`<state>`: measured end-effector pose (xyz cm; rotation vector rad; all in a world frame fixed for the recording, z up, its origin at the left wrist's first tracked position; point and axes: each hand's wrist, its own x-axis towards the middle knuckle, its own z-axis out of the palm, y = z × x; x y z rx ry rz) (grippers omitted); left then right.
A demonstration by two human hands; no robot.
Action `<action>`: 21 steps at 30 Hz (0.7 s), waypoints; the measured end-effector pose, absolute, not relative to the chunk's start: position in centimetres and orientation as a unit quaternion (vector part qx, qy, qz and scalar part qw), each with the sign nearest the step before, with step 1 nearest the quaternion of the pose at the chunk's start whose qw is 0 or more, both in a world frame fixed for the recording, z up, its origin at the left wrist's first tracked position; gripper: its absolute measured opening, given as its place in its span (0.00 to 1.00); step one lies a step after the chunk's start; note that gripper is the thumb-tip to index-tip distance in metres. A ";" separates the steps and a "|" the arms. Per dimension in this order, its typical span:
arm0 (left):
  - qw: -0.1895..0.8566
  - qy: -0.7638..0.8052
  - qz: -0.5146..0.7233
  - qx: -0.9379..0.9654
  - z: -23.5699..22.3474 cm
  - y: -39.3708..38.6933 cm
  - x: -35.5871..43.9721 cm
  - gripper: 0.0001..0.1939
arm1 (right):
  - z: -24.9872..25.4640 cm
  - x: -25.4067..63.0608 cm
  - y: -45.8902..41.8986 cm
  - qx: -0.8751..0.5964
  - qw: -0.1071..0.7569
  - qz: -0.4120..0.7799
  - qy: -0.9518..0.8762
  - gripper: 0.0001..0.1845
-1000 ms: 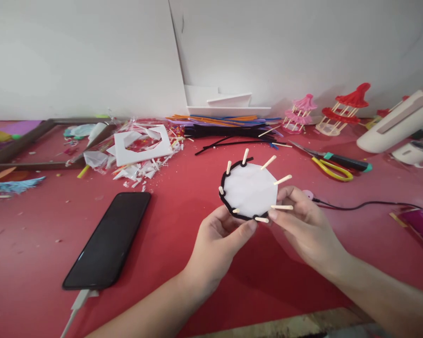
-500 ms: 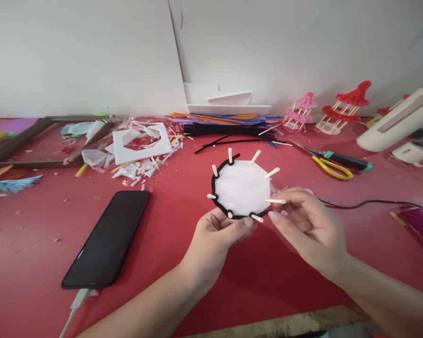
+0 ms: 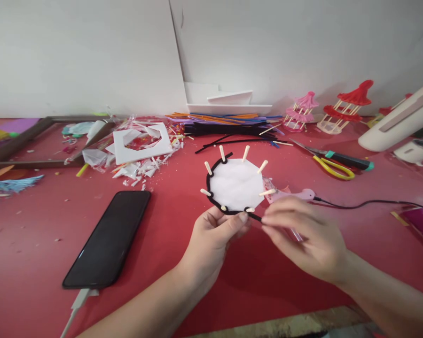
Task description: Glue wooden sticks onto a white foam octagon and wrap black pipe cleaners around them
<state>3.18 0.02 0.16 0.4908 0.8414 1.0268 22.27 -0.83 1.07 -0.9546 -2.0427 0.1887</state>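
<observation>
Between my hands is a white foam-like disc (image 3: 237, 184) with several pale wooden sticks (image 3: 245, 153) standing up around its rim. A black pipe cleaner (image 3: 210, 180) runs along the disc's left and near edges, looped around several of the sticks. My left hand (image 3: 220, 230) is closed on the disc's near edge, thumb on top by the pipe cleaner. At the lower right, my right hand (image 3: 303, 232) pinches the pipe cleaner's free end, held away from the rim. A pink glue gun (image 3: 299, 195) lies behind the right hand, partly hidden.
A black phone (image 3: 107, 239) with a cable lies at left. White foam scraps (image 3: 141, 145) and a bundle of pipe cleaners (image 3: 229, 126) are at the back. Scissors (image 3: 333, 166), small pagoda-like models (image 3: 345, 108) and a pale bottle (image 3: 398, 117) stand or lie at right.
The disc has shifted slightly left and tilted. My right hand has moved a little down and left, drawing the pipe cleaner's end away from the rim, and more of the glue gun shows.
</observation>
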 end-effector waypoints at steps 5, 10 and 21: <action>0.737 0.398 0.514 0.183 -0.2 0.6 2.9 0.07 | -0.2 26.1 1.1 -0.569 0.285 -0.074 -0.768 0.28; 0.708 0.407 0.549 0.179 -0.2 1.1 2.6 0.08 | -2.1 28.6 2.1 -0.577 0.116 -0.062 -0.806 0.34; 0.676 0.438 0.557 0.201 0.4 1.6 1.9 0.09 | 0.9 27.2 0.9 -0.497 0.390 -0.001 -0.775 0.09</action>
